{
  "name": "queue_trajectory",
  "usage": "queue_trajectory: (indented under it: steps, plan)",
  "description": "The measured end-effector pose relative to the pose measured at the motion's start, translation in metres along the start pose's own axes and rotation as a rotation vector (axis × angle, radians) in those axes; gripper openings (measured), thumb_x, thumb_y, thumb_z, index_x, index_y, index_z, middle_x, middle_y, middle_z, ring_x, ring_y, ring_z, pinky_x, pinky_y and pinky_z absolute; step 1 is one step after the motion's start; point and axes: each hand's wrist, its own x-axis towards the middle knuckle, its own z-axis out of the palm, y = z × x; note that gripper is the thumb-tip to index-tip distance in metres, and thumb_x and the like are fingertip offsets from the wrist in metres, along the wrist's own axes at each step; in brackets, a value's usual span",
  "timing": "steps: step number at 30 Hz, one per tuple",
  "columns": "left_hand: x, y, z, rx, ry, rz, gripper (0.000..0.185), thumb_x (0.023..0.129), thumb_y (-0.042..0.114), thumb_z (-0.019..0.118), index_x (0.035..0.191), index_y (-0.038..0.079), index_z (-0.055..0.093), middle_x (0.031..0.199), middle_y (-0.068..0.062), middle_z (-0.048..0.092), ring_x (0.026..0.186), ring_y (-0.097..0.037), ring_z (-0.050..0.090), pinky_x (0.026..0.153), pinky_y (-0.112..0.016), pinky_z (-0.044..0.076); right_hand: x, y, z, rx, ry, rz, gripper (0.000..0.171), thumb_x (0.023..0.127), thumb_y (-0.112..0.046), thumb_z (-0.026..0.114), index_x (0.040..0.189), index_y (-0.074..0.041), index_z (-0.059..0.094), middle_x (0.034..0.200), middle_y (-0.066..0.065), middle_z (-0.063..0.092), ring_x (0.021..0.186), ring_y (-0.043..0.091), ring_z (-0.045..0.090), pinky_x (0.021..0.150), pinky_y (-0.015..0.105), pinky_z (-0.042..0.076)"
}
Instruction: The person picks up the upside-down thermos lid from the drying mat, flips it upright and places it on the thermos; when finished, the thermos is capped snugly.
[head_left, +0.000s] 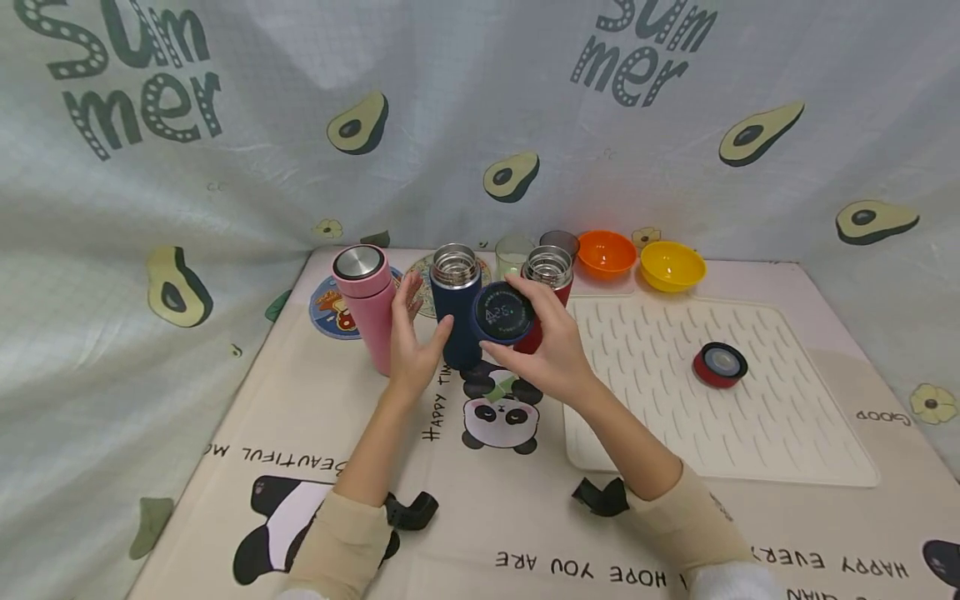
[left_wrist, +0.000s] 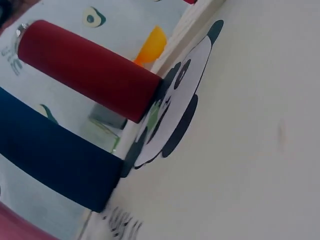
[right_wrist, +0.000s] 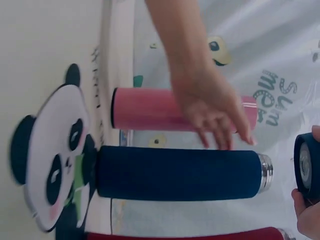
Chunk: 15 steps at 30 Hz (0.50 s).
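Observation:
Three flasks stand in a row on the panda-print mat. The pink flask (head_left: 364, 305) has its lid on, while the navy flask (head_left: 456, 307) and the red flask (head_left: 549, 282) are uncapped. My right hand (head_left: 534, 327) grips the navy lid (head_left: 501, 312) just right of the navy flask's mouth. My left hand (head_left: 418, 323) is between the pink and navy flasks with fingers straight and the thumb against the navy body. The right wrist view shows the navy flask (right_wrist: 180, 172), the pink flask (right_wrist: 145, 109), my left hand (right_wrist: 215, 110) and the navy lid (right_wrist: 306, 167).
A red lid (head_left: 720, 364) lies on the white ridged mat (head_left: 675, 433). An orange bowl (head_left: 606, 252), a yellow bowl (head_left: 672, 265) and two glasses (head_left: 513, 252) stand behind the flasks. Patterned cloth walls surround the table. The left wrist view shows the red flask (left_wrist: 85, 70) and the navy flask (left_wrist: 55, 155).

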Motion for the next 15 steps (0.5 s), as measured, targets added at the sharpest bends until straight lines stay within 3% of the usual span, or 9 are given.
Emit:
queue_trajectory:
  steps: [3, 5, 8, 15]
  plan:
    - [-0.001, -0.001, 0.003, -0.165, -0.053, -0.193, 0.065, 0.091, 0.008, 0.051, 0.141, -0.008, 0.013, 0.146, -0.024, 0.019, 0.135, -0.031, 0.02, 0.108, -0.046, 0.017, 0.014, 0.001, 0.011, 0.015, 0.024, -0.032, 0.074, 0.066, -0.007, 0.081, 0.13, -0.001, 0.045, 0.124, 0.011, 0.05, 0.11, 0.019, 0.047, 0.092, 0.03, 0.043]
    - [-0.004, -0.011, 0.005, -0.274, -0.094, -0.315, 0.06, 0.095, 0.014, 0.044, 0.143, -0.003, 0.011, 0.148, -0.021, 0.017, 0.136, -0.028, 0.016, 0.109, -0.042, 0.014, 0.023, 0.003, 0.019, 0.027, 0.049, -0.042, 0.072, 0.067, -0.007, 0.081, 0.129, -0.001, 0.045, 0.124, 0.011, 0.05, 0.111, 0.02, 0.047, 0.093, 0.031, 0.042]
    - [-0.009, -0.025, 0.005, -0.369, -0.135, -0.441, 0.053, 0.097, 0.008, 0.033, 0.145, 0.001, 0.011, 0.15, -0.016, 0.015, 0.137, -0.024, 0.013, 0.11, -0.04, 0.012, 0.037, 0.006, 0.03, 0.029, 0.079, -0.027, 0.069, 0.069, -0.008, 0.079, 0.129, -0.001, 0.045, 0.124, 0.011, 0.05, 0.112, 0.02, 0.047, 0.096, 0.031, 0.04]
    - [-0.016, -0.044, 0.003, -0.447, -0.189, -0.506, 0.048, 0.097, 0.006, 0.026, 0.143, -0.004, 0.012, 0.149, -0.021, 0.013, 0.137, -0.029, 0.01, 0.11, -0.039, 0.01, 0.061, 0.009, 0.051, 0.091, 0.067, 0.109, 0.064, 0.075, -0.007, 0.075, 0.13, 0.002, 0.043, 0.127, 0.015, 0.048, 0.115, 0.021, 0.047, 0.097, 0.03, 0.038]
